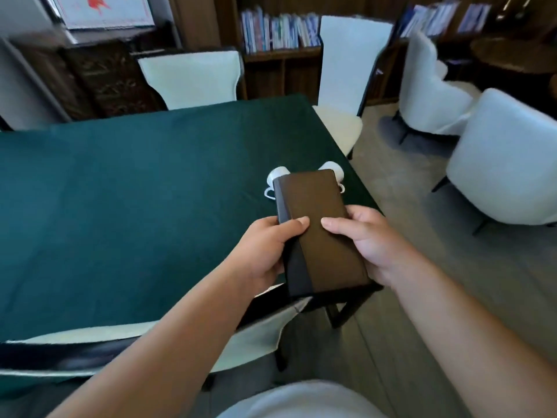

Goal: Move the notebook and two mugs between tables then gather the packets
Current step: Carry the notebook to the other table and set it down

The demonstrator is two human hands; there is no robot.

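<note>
Notebook, brown cover with a dark spine band, is held in both my hands above the near right corner of the desk, lifted clear of the green cloth. Its long axis runs from six o'clock toward twelve, tilted slightly left at the far end.

My left hand grips the spine side at nine o'clock of the notebook. The thumb lies flat across the cover; the other fingers curl underneath, out of sight, so the hand is closed on the book. My right hand grips the opposite long edge at three o'clock. Its thumb also presses on the cover, tip pointing toward the left thumb, the two tips near but apart. Its remaining fingers wrap below and are hidden.

Two white mugs stand on the desk at twelve o'clock of the notebook, partly covered by its far end. The left mug shows its rim and a handle toward seven o'clock. The right mug shows its rim, with a handle at its right side. Whether they touch each other I cannot tell.

White-backed chairs stand at the far edge of the desk, and another sits tucked in at the near edge below my forearms. Bookshelf stands at twelve o'clock beyond the desk.
</note>
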